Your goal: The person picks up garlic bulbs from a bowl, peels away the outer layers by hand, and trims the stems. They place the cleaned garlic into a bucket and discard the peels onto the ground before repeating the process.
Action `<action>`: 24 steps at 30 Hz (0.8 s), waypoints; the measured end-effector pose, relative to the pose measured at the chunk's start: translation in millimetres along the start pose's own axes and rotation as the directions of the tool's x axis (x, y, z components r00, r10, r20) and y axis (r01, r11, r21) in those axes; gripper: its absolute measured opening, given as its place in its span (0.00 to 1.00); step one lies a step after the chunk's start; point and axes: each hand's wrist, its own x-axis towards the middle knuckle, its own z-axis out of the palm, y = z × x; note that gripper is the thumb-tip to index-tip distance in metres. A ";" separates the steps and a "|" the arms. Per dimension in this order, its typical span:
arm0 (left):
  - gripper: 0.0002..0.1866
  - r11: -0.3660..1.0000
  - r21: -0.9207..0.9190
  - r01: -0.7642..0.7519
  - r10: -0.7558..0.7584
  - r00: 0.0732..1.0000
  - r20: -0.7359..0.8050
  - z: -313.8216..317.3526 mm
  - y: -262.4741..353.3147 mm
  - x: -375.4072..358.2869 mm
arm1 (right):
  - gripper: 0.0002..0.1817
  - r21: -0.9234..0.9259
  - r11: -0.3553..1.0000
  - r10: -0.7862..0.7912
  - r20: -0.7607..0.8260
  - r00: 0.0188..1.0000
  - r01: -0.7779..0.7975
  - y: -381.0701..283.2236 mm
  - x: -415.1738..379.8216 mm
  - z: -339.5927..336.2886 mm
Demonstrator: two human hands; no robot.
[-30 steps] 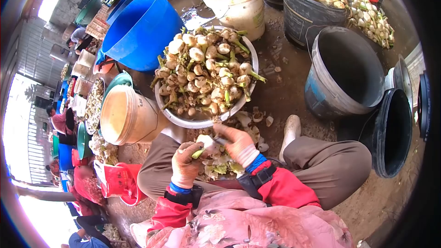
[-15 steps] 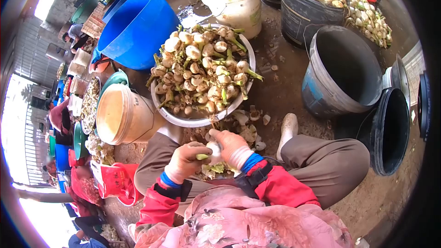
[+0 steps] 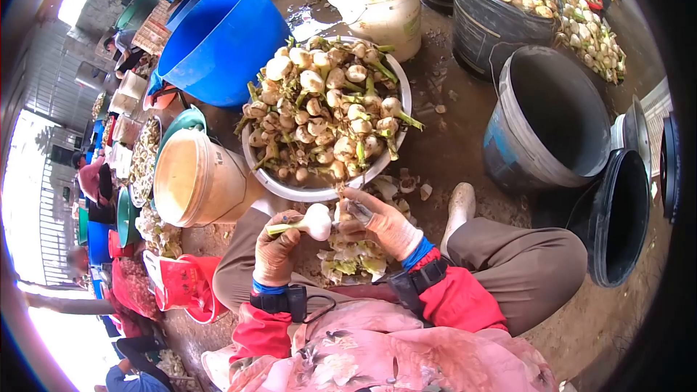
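In my left hand point(image 3: 274, 254), closed round its green stem, is a white garlic bulb point(image 3: 317, 222), peeled clean and pointing right. My right hand point(image 3: 385, 225) is beside the bulb's root end with its fingers bent together; a dark patch shows at the fingers, and I cannot tell what they grip. Both hands wear pale, soiled gloves. Straight ahead, a metal basin point(image 3: 404, 94) is heaped with unpeeled garlic point(image 3: 319, 109) with cut green stems. Under my hands, between my legs, lies a pile of stripped garlic skins point(image 3: 352, 254).
Left of the basin stand a blue tub point(image 3: 218, 43) and a cream bucket point(image 3: 196, 181). A white bucket point(image 3: 377, 0) is behind it. To the right are a grey bucket point(image 3: 544, 116), a black bucket point(image 3: 617, 218) and a full garlic bucket point(image 3: 501, 29). Other people sit far left.
My hands have moved apart, bringing the bulb into full view in my left hand. My right hand has shifted right, and the whole view has shifted slightly.
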 end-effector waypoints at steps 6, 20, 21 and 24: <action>0.17 0.975 0.209 0.072 -0.023 0.974 -0.226 10.5 -13.9 -1.1 | 0.30 -0.296 0.908 -0.267 0.134 0.954 0.296 24.2 14.4 8.7; 0.18 0.298 0.888 -0.349 0.397 0.892 0.217 33.9 -22.9 -2.0 | 0.30 -0.914 0.320 -0.462 0.079 0.883 0.249 18.1 6.0 14.9; 0.18 0.299 0.889 -0.348 0.397 0.892 0.216 33.1 -23.3 -2.1 | 0.30 -0.936 0.274 -0.445 0.082 0.892 0.223 17.1 5.9 15.2; 0.20 0.287 0.885 -0.366 0.374 0.894 0.248 28.9 -26.5 -2.1 | 0.31 -0.969 0.158 -0.427 0.107 0.898 0.191 15.8 5.9 15.8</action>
